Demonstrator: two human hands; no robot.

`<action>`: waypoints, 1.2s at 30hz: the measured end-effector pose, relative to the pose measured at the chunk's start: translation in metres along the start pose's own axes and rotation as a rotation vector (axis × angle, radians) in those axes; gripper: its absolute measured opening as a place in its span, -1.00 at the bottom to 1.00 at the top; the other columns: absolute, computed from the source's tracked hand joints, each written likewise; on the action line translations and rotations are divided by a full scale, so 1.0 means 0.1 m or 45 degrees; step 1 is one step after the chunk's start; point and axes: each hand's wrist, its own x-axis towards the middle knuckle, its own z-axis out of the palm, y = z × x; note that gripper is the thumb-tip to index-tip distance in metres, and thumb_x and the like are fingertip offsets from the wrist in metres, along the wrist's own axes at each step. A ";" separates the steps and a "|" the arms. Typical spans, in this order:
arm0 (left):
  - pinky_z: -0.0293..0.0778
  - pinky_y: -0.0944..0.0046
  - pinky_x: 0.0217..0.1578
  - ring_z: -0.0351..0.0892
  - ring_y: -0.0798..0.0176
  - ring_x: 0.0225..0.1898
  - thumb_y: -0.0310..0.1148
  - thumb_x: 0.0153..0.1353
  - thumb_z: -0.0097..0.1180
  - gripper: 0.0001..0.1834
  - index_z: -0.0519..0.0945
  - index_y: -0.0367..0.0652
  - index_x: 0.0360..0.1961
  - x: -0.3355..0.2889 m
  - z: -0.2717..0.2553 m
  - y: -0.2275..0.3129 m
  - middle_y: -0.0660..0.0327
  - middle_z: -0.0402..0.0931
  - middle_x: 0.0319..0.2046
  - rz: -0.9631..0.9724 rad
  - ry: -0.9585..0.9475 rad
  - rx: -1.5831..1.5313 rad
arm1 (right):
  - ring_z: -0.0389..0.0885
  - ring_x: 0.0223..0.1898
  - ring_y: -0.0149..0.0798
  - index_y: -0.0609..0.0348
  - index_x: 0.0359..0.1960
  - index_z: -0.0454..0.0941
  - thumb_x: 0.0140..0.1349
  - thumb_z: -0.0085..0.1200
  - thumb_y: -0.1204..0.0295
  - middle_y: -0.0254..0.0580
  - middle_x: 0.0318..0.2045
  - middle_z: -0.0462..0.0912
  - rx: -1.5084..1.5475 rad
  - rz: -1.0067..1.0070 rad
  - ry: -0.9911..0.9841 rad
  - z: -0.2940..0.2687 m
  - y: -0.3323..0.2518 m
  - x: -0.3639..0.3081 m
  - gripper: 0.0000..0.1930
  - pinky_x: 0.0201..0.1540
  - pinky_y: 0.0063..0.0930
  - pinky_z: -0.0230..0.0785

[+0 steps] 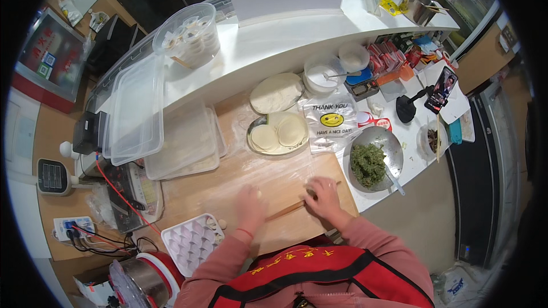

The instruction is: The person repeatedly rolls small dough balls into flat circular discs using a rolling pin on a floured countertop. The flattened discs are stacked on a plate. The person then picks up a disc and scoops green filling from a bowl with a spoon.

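Note:
My right hand (323, 195) is closed round a thin wooden rolling pin (286, 210), which lies slantwise over the floury wooden board (211, 194). To its left, motion smears my left hand (251, 208); its fingers cannot be made out, though a small pale spot shows by them. Beyond my hands, round flat dough wrappers (291, 131) lie on an oval plate (251, 146). Another oval plate behind it carries white flour (277, 93). A white compartment tray (185, 245) stands left of my left forearm, with a few small dough pieces (214, 227) at its right side.
At the right, a metal bowl (395, 151) holds green filling (368, 165) and a spoon. Behind it are a printed plastic bag (333, 120), a flour tub (323, 74) and a phone (442, 88) on a stand. Clear plastic lids (134, 111) and a red cable (123, 197) lie left.

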 end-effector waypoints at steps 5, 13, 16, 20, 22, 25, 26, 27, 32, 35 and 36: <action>-0.14 -0.25 0.54 -0.02 -0.15 0.57 -0.24 0.29 0.26 -0.26 0.29 -0.24 0.44 -0.15 0.25 0.29 -0.08 0.17 0.47 -0.037 0.000 0.075 | 0.49 0.14 0.13 0.15 -0.08 0.59 0.12 0.24 0.43 -0.01 0.10 0.56 -0.426 0.094 0.308 0.13 0.51 0.82 -0.70 0.26 0.00 0.28; -0.13 -0.22 0.55 0.02 -0.11 0.56 -0.24 0.31 0.21 -0.29 0.32 -0.18 0.44 -0.15 0.24 0.21 -0.03 0.21 0.46 -0.030 0.015 0.089 | 0.57 0.00 0.05 0.12 -0.30 0.53 0.15 0.14 0.55 -0.13 -0.15 0.68 -0.118 0.154 0.485 -0.05 0.59 1.33 -0.90 0.14 -0.03 0.36; -0.12 -0.22 0.54 0.06 -0.10 0.54 -0.24 0.31 0.22 -0.30 0.33 -0.18 0.44 -0.15 0.26 0.22 -0.01 0.23 0.44 -0.008 0.057 0.083 | 0.60 0.09 0.04 0.13 -0.29 0.54 0.15 0.17 0.58 -0.11 0.06 0.71 0.017 -0.044 0.466 0.05 0.35 1.38 -0.88 0.21 -0.06 0.36; 0.01 -0.20 0.50 0.16 -0.12 0.48 -0.32 0.22 0.30 -0.29 0.38 -0.17 0.40 -0.16 0.28 0.21 -0.01 0.30 0.40 0.040 0.186 0.059 | 0.56 0.20 0.03 0.13 -0.17 0.57 0.18 0.21 0.51 -0.11 0.16 0.66 -0.008 -0.234 0.248 0.36 0.09 1.49 -0.82 0.31 0.01 0.32; -0.04 -0.21 0.52 0.15 -0.12 0.49 -0.33 0.23 0.28 -0.30 0.38 -0.18 0.39 -0.16 0.28 0.18 0.00 0.30 0.39 0.026 0.133 0.011 | 0.51 0.28 0.03 0.13 -0.09 0.58 0.18 0.24 0.47 -0.09 0.24 0.61 -0.060 -0.226 0.030 0.46 0.00 1.52 -0.74 0.38 0.05 0.27; -0.04 -0.20 0.53 0.16 -0.13 0.48 -0.37 0.22 0.28 -0.31 0.38 -0.19 0.38 -0.17 0.27 0.15 -0.01 0.31 0.38 -0.001 0.136 -0.105 | 0.43 0.35 0.04 0.13 0.02 0.57 0.18 0.28 0.40 -0.06 0.32 0.52 -0.007 -0.256 -0.020 0.42 -0.12 1.43 -0.64 0.45 0.08 0.18; -0.03 -0.19 0.52 0.16 -0.14 0.48 -0.39 0.21 0.28 -0.31 0.38 -0.20 0.38 -0.17 0.27 0.14 -0.01 0.32 0.37 0.030 0.169 -0.162 | 0.41 0.34 0.06 0.13 0.08 0.57 0.19 0.26 0.40 -0.03 0.32 0.50 -0.008 -0.278 0.002 0.36 -0.16 1.35 -0.60 0.47 0.09 0.14; 0.01 -0.18 0.50 0.20 -0.13 0.45 -0.40 0.21 0.29 -0.31 0.39 -0.19 0.37 -0.18 0.27 0.13 -0.01 0.34 0.35 0.013 0.196 -0.188 | 0.43 0.32 0.06 0.12 0.09 0.57 0.19 0.25 0.41 -0.05 0.28 0.53 0.008 -0.257 -0.029 0.29 -0.19 1.25 -0.60 0.47 0.08 0.14; 0.23 -0.11 0.30 0.37 -0.10 0.25 -0.41 0.17 0.33 -0.42 0.51 -0.18 0.24 -0.22 0.22 0.05 0.04 0.45 0.17 0.031 0.401 -0.222 | 0.51 0.22 0.02 0.07 0.04 0.59 0.15 0.21 0.48 -0.11 0.11 0.61 0.058 -0.363 -0.442 -0.02 -0.30 0.51 -0.63 0.47 0.05 0.16; 0.27 -0.06 0.21 0.40 -0.06 0.15 -0.40 0.13 0.36 -0.51 0.59 -0.15 0.12 -0.21 0.14 -0.01 0.09 0.47 0.08 0.036 0.320 -0.273 | 0.56 0.15 -0.03 0.01 -0.03 0.62 0.14 0.21 0.48 -0.18 0.02 0.63 -0.024 -0.582 -0.492 -0.01 -0.28 0.17 -0.68 0.38 0.03 0.25; 0.27 -0.06 0.20 0.40 -0.06 0.15 -0.40 0.12 0.37 -0.54 0.61 -0.13 0.08 -0.19 0.12 -0.01 0.10 0.47 0.06 0.027 0.316 -0.269 | 0.58 0.05 -0.08 -0.02 -0.09 0.63 0.14 0.25 0.45 -0.23 -0.05 0.64 -0.041 -0.597 -0.453 0.00 -0.26 0.09 -0.74 0.28 -0.01 0.32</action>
